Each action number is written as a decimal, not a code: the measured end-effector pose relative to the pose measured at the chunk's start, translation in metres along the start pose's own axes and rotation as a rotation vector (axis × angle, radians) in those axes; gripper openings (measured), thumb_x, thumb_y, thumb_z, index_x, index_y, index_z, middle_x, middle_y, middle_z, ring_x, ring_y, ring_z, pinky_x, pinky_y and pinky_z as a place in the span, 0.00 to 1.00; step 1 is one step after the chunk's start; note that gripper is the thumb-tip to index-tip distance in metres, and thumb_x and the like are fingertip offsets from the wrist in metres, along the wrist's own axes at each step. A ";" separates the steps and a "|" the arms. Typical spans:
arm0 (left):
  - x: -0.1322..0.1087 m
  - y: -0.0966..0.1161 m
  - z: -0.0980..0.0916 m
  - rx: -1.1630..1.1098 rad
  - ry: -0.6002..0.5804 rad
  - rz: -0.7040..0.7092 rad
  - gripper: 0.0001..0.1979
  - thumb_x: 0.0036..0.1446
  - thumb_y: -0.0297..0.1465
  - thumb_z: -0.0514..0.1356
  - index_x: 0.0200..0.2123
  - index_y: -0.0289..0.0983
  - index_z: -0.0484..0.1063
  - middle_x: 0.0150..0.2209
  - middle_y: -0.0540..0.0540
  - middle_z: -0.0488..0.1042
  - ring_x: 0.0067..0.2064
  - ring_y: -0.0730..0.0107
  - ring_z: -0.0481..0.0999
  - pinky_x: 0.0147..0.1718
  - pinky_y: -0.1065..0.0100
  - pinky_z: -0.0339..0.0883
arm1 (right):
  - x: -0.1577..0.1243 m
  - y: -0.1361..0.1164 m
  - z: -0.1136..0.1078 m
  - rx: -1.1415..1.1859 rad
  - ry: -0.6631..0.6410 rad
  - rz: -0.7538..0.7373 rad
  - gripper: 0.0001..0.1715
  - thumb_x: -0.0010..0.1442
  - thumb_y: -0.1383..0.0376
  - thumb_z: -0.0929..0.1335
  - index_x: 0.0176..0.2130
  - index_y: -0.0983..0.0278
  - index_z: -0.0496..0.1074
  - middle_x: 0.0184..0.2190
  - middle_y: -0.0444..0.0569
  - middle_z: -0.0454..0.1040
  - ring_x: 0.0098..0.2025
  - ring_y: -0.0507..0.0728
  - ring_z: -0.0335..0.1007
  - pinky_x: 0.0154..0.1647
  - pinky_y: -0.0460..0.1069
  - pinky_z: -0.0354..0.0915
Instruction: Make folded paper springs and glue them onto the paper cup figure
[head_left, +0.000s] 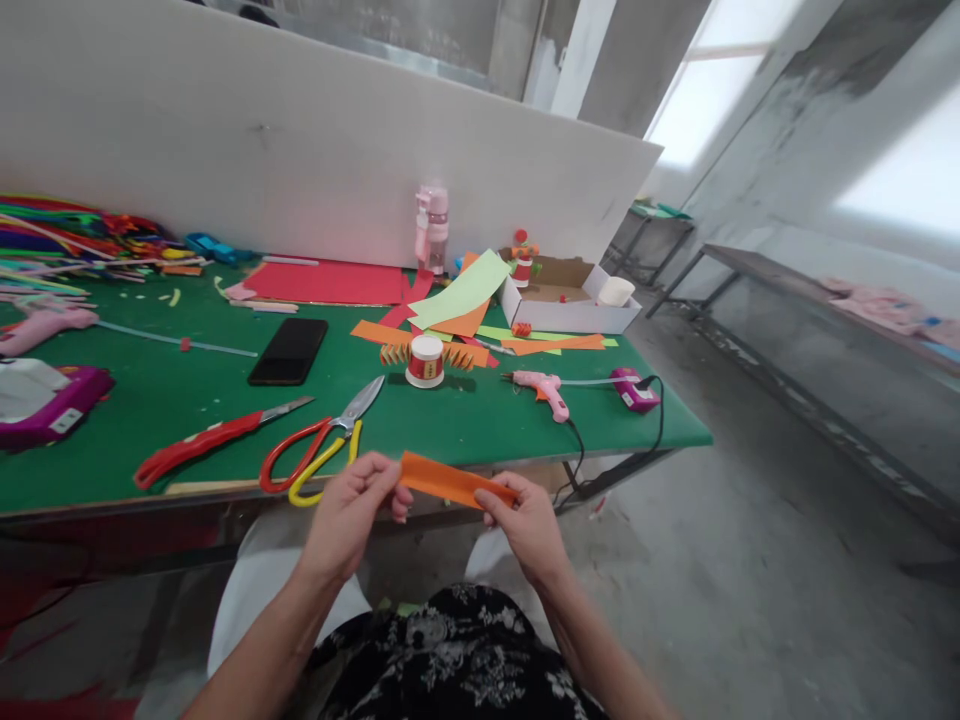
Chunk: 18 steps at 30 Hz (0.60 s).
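So closest to the head camera, the only view here, is a black floral garment (457, 650) on the lap, with two bare forearms reaching past it. The left hand (346, 510) is pinching one end of an orange paper strip (444, 482) and the right hand (529, 522) has the other end, thumb on top. The strip's stretched out between them around the near edge of the green tabletop (457, 430); can't tell if it's folded double.

Handling-wise, I'd guess it weighs basically nothing, bendy but crisp enough to take a crease, not very slippery, easy to crumple or tear. Light pinch at the short ends seems right to me, no squeezing the middle.

Scissors (346, 424) lie near the left hand, a pink glue gun (546, 386) beyond the right one, and a red-and-white cup (426, 362) with orange pleated pieces on both sides sits farther back.
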<state>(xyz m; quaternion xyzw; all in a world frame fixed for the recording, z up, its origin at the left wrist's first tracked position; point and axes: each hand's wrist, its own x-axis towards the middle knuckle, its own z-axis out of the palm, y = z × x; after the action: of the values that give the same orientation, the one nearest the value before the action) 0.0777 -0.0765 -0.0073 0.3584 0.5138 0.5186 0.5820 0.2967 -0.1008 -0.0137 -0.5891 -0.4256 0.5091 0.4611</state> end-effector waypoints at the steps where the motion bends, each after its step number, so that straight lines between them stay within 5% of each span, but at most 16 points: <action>1: 0.002 0.006 -0.010 0.004 0.091 0.055 0.17 0.44 0.43 0.68 0.26 0.37 0.68 0.19 0.52 0.73 0.20 0.75 0.68 0.21 0.72 0.66 | 0.003 0.000 -0.006 0.022 0.049 -0.002 0.18 0.45 0.53 0.75 0.24 0.64 0.72 0.15 0.39 0.67 0.20 0.49 0.59 0.24 0.45 0.55; 4: 0.007 0.023 -0.035 0.100 0.330 0.237 0.14 0.48 0.41 0.67 0.29 0.38 0.70 0.22 0.52 0.74 0.22 0.74 0.70 0.24 0.71 0.68 | 0.011 -0.002 -0.018 0.140 0.203 0.012 0.23 0.38 0.51 0.78 0.24 0.64 0.72 0.15 0.38 0.65 0.19 0.48 0.57 0.23 0.44 0.55; 7: 0.004 0.027 -0.038 0.385 0.184 0.294 0.13 0.53 0.43 0.63 0.33 0.38 0.73 0.26 0.49 0.76 0.26 0.71 0.73 0.28 0.69 0.70 | 0.017 -0.004 -0.011 0.330 0.175 0.104 0.28 0.31 0.52 0.80 0.28 0.65 0.73 0.18 0.38 0.67 0.20 0.47 0.57 0.22 0.43 0.56; 11: -0.002 0.016 -0.016 0.577 0.059 0.340 0.16 0.56 0.44 0.59 0.39 0.39 0.73 0.33 0.47 0.77 0.32 0.68 0.75 0.31 0.67 0.71 | 0.017 -0.006 0.018 0.467 0.051 0.180 0.29 0.32 0.51 0.80 0.31 0.64 0.72 0.22 0.40 0.70 0.21 0.47 0.61 0.22 0.43 0.59; 15: 0.000 0.014 0.000 0.384 0.061 0.252 0.23 0.56 0.47 0.58 0.49 0.40 0.65 0.41 0.45 0.74 0.31 0.69 0.75 0.26 0.66 0.72 | 0.010 -0.004 0.029 0.427 -0.072 0.177 0.27 0.38 0.52 0.79 0.33 0.64 0.72 0.21 0.40 0.70 0.22 0.47 0.63 0.24 0.43 0.61; 18: 0.003 0.019 0.003 0.153 -0.052 0.072 0.27 0.53 0.48 0.60 0.50 0.39 0.63 0.35 0.49 0.73 0.28 0.69 0.75 0.23 0.67 0.71 | 0.007 0.000 0.023 0.344 -0.143 0.130 0.24 0.41 0.52 0.78 0.32 0.64 0.73 0.20 0.39 0.69 0.22 0.48 0.63 0.26 0.44 0.62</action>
<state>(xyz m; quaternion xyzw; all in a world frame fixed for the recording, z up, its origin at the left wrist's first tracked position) 0.0762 -0.0698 0.0104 0.4334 0.5236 0.4890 0.5468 0.2743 -0.0910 -0.0166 -0.4902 -0.3249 0.6436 0.4898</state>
